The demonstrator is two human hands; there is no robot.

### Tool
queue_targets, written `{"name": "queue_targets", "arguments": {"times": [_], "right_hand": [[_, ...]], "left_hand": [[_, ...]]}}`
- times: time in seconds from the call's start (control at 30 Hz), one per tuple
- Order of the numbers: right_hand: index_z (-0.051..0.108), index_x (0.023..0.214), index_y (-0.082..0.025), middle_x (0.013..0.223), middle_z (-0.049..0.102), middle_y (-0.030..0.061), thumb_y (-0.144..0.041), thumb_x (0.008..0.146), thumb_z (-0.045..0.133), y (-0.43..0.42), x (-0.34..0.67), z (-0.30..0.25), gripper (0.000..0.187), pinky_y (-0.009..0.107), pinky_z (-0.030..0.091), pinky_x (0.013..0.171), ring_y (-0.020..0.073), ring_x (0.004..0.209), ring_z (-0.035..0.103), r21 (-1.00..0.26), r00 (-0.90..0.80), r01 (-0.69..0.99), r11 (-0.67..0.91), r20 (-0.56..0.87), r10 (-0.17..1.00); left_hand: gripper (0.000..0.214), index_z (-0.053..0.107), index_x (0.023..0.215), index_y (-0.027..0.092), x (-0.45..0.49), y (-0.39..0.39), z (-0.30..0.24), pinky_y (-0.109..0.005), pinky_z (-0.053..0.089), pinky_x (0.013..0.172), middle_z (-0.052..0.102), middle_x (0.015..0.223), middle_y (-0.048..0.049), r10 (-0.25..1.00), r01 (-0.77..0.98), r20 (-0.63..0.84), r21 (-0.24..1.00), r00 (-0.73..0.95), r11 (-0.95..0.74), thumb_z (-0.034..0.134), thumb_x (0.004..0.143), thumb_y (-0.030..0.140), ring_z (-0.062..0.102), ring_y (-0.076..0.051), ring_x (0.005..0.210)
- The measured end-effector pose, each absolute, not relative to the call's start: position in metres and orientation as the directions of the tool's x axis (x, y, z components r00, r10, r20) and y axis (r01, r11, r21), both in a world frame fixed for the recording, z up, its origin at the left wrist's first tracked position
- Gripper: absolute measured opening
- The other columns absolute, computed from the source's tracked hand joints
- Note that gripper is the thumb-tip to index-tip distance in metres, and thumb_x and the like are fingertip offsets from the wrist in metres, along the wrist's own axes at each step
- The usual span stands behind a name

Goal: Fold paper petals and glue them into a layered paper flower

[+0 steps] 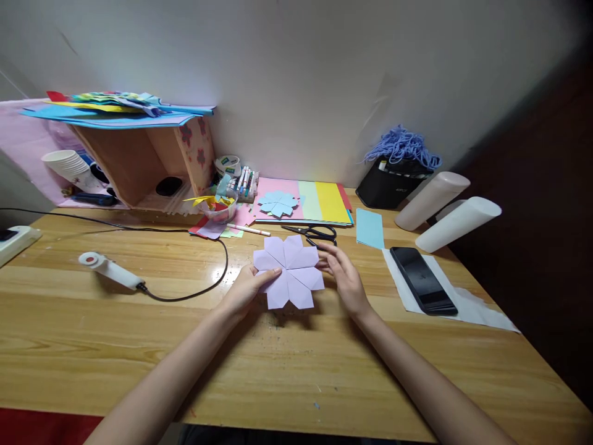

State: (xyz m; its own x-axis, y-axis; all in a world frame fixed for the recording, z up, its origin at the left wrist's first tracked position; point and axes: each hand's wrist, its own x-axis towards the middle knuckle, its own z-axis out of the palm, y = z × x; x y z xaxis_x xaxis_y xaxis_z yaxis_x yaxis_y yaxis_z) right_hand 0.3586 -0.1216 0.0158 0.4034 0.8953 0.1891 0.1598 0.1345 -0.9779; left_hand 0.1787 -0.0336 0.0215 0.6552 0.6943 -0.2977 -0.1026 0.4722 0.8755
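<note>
A pale lilac folded paper flower [290,271] with several petals is held just above the wooden table [139,346] at the centre. My left hand [245,290] pinches its left edge, thumb lying on a petal. My right hand [343,277] grips its right edge with fingers closed on the paper. Black scissors [314,233] lie just behind the flower, close to my right fingers.
A light blue paper flower [278,203] rests on a stack of coloured sheets [319,202] at the back. A phone [422,279] on white paper lies right. A corded white tool [111,270] lies left. A wooden box [139,161], markers [244,182], a black holder with yarn [393,176] and white cylinders [456,224] line the back.
</note>
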Motion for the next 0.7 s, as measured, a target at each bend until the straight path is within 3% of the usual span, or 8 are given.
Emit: {"name": "queue_targets", "arguments": {"times": [0.1, 0.27, 0.43, 0.53, 0.6, 0.7], "right_hand": [[0.058, 0.096, -0.019, 0.089, 0.066, 0.0048, -0.044, 0.077, 0.054, -0.118, 0.358, 0.01, 0.031, 0.028, 0.049, 0.068, 0.0186, 0.08, 0.061, -0.998, 0.279, -0.064, -0.026, -0.042, 0.959], [0.059, 0.09, -0.018, 0.074, 0.065, 0.0017, -0.044, 0.071, 0.061, -0.117, 0.355, 0.003, 0.032, 0.024, 0.047, 0.059, 0.0152, 0.065, 0.06, -0.985, 0.236, -0.145, -0.095, -0.128, 0.963], [0.06, 0.088, -0.017, 0.083, 0.065, 0.0047, -0.045, 0.07, 0.06, -0.079, 0.378, 0.007, 0.034, 0.024, 0.047, 0.057, 0.0132, 0.064, 0.059, -0.992, 0.312, -0.057, -0.109, -0.122, 0.942], [0.059, 0.086, -0.015, 0.09, 0.064, 0.0074, -0.038, 0.062, 0.068, -0.026, 0.399, 0.014, 0.034, 0.026, 0.048, 0.065, 0.0153, 0.076, 0.06, -0.984, 0.474, 0.129, -0.121, -0.046, 0.879], [0.058, 0.086, -0.015, 0.096, 0.062, 0.0086, -0.033, 0.058, 0.071, 0.013, 0.408, 0.019, 0.035, 0.025, 0.047, 0.068, 0.0162, 0.083, 0.059, -0.979, 0.548, 0.154, -0.136, -0.03, 0.836], [0.058, 0.084, -0.013, 0.085, 0.064, 0.0086, -0.028, 0.055, 0.074, 0.061, 0.41, 0.02, 0.036, 0.026, 0.047, 0.065, 0.0176, 0.077, 0.06, -0.975, 0.589, 0.129, -0.181, -0.071, 0.805]], "left_hand": [[0.044, 0.063, 0.098, 0.009, 0.18, -0.034, 0.019, -0.028, 0.047, 0.071, 0.067, 0.096, -0.0132, 0.713, -0.091, -0.287, 0.893, 0.639, 0.44, 0.071, 0.063, 0.035, 0.062, -0.023, 0.084], [0.042, 0.064, 0.091, 0.007, 0.182, -0.031, 0.012, -0.025, 0.047, 0.063, 0.068, 0.087, -0.0134, 0.707, -0.103, -0.355, 0.85, 0.611, 0.516, 0.059, 0.072, 0.045, 0.063, -0.02, 0.074], [0.041, 0.063, 0.093, 0.009, 0.174, -0.011, 0.01, -0.026, 0.048, 0.064, 0.068, 0.086, -0.0118, 0.748, -0.108, -0.397, 0.844, 0.531, 0.525, 0.057, 0.074, 0.046, 0.063, -0.02, 0.076], [0.041, 0.061, 0.101, 0.015, 0.166, 0.005, 0.008, -0.025, 0.049, 0.063, 0.067, 0.093, -0.0091, 0.779, -0.131, -0.432, 0.832, 0.454, 0.538, 0.057, 0.074, 0.046, 0.063, -0.019, 0.079], [0.044, 0.057, 0.107, 0.018, 0.163, 0.012, 0.006, -0.025, 0.049, 0.062, 0.066, 0.099, -0.0073, 0.789, -0.163, -0.459, 0.814, 0.409, 0.558, 0.055, 0.074, 0.048, 0.063, -0.019, 0.082], [0.048, 0.055, 0.11, 0.02, 0.161, 0.016, 0.003, -0.027, 0.05, 0.061, 0.065, 0.1, -0.0072, 0.781, -0.194, -0.475, 0.791, 0.405, 0.581, 0.054, 0.074, 0.05, 0.063, -0.02, 0.082]]}}
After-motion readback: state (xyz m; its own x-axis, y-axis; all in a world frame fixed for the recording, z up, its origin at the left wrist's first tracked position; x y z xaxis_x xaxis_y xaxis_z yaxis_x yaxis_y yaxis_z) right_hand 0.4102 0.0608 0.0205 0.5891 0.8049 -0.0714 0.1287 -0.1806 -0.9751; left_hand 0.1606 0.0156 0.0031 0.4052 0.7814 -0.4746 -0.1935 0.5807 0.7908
